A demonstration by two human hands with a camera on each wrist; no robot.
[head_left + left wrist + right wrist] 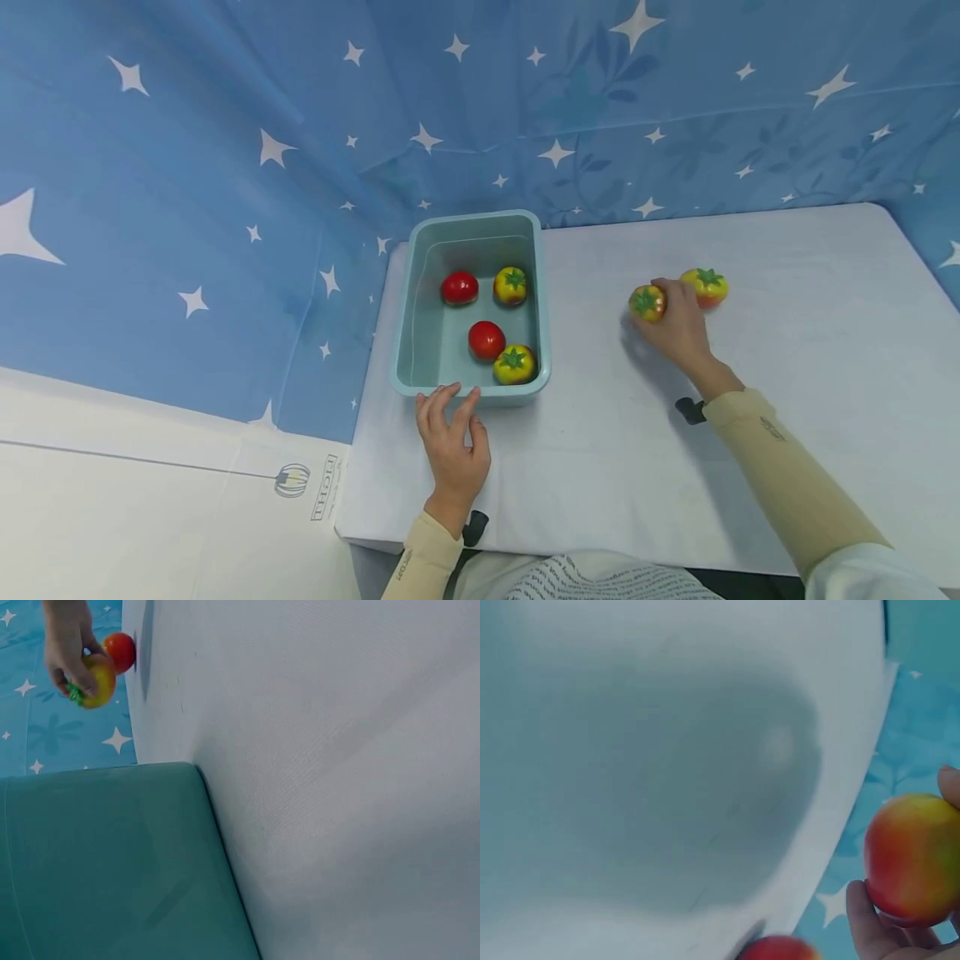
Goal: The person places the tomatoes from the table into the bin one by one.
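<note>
My right hand grips a yellow-red toy tomato with a green leafy top, raised off the table; its reddish underside faces the right wrist view. Just behind that hand, a second yellow-red tomato rests on the table. My left hand is at the near rim of a teal bin, fingers loosely bent and holding nothing; whether the fingertips touch the rim I cannot tell. Inside the bin lie two red tomatoes, one at the back left and one nearer, plus two yellow ones along its right side.
A white cloth covers the table. Blue star-patterned fabric hangs behind it and along the left side. The bin stands at the table's left, close to the back fabric.
</note>
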